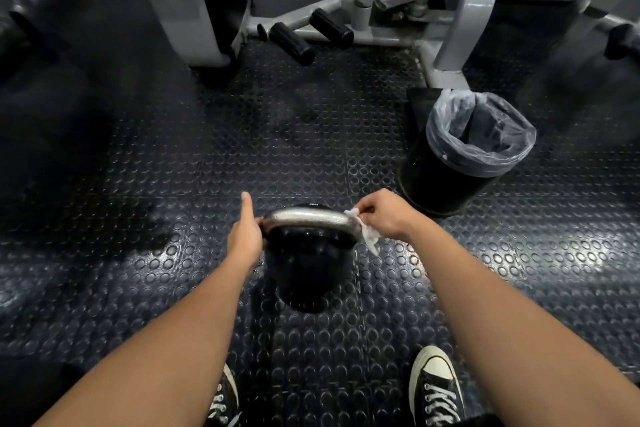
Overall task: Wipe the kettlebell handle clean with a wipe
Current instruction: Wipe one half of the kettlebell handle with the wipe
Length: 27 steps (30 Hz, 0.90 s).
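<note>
A black kettlebell (pixel 304 267) stands on the studded rubber floor in front of me. Its shiny metal handle (pixel 304 217) runs left to right across the top. My left hand (pixel 244 236) grips the handle's left end, with the thumb pointing up and away. My right hand (pixel 384 215) pinches a crumpled white wipe (pixel 365 230) against the handle's right end. Part of the wipe hangs down below the hand. The fingers of my left hand are hidden behind the handle.
A black bin (pixel 450 180) lined with a clear bag (pixel 479 130) stands on the floor to the right, just beyond my right hand. Grey gym machine frames (pixel 450 21) with black rollers (pixel 291 43) fill the back. My two sneakers (pixel 436 388) are at the bottom.
</note>
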Each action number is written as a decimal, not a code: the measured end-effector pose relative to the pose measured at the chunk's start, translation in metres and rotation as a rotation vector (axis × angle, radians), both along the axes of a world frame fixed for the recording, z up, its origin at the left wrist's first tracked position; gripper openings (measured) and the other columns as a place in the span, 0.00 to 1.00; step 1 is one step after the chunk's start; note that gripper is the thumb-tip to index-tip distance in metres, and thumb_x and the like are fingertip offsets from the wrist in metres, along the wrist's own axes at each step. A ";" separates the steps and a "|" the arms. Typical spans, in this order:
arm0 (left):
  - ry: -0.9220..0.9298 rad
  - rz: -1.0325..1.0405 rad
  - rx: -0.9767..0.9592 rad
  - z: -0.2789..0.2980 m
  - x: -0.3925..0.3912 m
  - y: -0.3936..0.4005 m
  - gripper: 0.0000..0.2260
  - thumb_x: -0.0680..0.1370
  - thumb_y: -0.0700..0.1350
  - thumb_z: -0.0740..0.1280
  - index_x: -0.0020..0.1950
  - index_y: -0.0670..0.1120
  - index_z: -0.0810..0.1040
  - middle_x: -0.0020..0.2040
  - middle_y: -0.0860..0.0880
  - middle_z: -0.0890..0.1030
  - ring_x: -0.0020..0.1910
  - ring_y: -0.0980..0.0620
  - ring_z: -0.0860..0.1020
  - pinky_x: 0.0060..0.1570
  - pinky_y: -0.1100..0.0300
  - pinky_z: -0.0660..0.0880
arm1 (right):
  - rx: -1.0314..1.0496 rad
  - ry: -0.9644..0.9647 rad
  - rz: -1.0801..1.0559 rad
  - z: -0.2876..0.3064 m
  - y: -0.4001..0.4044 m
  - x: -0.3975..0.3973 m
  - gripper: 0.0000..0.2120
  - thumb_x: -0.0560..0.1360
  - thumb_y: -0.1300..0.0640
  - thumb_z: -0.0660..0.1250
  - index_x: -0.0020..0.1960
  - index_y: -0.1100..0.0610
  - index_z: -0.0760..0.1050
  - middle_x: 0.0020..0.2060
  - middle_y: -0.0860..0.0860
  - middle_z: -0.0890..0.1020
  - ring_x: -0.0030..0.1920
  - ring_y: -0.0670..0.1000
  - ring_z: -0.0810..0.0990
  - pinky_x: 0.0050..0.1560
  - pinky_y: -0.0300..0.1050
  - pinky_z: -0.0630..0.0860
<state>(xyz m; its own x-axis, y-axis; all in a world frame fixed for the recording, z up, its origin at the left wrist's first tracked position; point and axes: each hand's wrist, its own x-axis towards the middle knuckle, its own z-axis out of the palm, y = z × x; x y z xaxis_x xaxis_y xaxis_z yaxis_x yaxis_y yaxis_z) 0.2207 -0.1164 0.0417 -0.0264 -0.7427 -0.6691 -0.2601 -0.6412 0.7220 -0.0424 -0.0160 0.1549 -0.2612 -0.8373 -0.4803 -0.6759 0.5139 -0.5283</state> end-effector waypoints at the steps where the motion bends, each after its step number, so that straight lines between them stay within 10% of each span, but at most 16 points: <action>1: -0.003 -0.006 0.000 0.000 0.001 0.001 0.59 0.54 0.93 0.46 0.57 0.52 0.88 0.55 0.45 0.88 0.57 0.43 0.86 0.71 0.40 0.75 | 0.007 0.009 -0.010 -0.003 0.003 0.000 0.10 0.77 0.61 0.65 0.44 0.49 0.82 0.39 0.52 0.84 0.38 0.50 0.80 0.35 0.41 0.75; 7: 0.010 -0.045 -0.029 0.008 -0.001 0.006 0.55 0.54 0.93 0.46 0.44 0.52 0.91 0.52 0.44 0.89 0.58 0.42 0.85 0.72 0.40 0.73 | -0.063 0.005 -0.095 -0.006 -0.006 0.014 0.06 0.79 0.57 0.66 0.52 0.54 0.82 0.44 0.49 0.81 0.39 0.47 0.79 0.35 0.36 0.71; 10: 0.016 -0.014 -0.017 0.006 -0.001 0.005 0.56 0.54 0.93 0.46 0.51 0.53 0.90 0.56 0.46 0.88 0.61 0.43 0.84 0.74 0.40 0.71 | -0.118 -0.027 -0.113 0.001 -0.002 0.015 0.07 0.79 0.56 0.67 0.55 0.55 0.82 0.48 0.47 0.81 0.47 0.47 0.79 0.44 0.37 0.71; 16: 0.022 -0.001 0.000 -0.005 0.001 0.000 0.58 0.55 0.93 0.47 0.58 0.53 0.88 0.60 0.46 0.87 0.63 0.42 0.83 0.76 0.39 0.70 | -0.122 0.022 -0.280 -0.014 0.018 0.022 0.08 0.80 0.57 0.63 0.54 0.56 0.80 0.41 0.50 0.81 0.33 0.46 0.75 0.31 0.37 0.69; 27: 0.043 -0.017 -0.017 0.002 -0.001 0.004 0.58 0.52 0.94 0.48 0.49 0.48 0.88 0.57 0.43 0.88 0.62 0.40 0.84 0.75 0.40 0.71 | -0.238 0.060 -0.381 -0.016 0.031 0.043 0.10 0.81 0.59 0.60 0.56 0.57 0.79 0.47 0.53 0.82 0.39 0.50 0.78 0.40 0.43 0.75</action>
<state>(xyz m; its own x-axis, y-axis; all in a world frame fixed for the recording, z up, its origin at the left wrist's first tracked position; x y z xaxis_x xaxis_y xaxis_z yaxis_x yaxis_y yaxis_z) 0.2198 -0.1125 0.0437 -0.0679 -0.7534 -0.6541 -0.2395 -0.6241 0.7437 0.0005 0.0151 0.1384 -0.5941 -0.7611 -0.2603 -0.4951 0.6011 -0.6274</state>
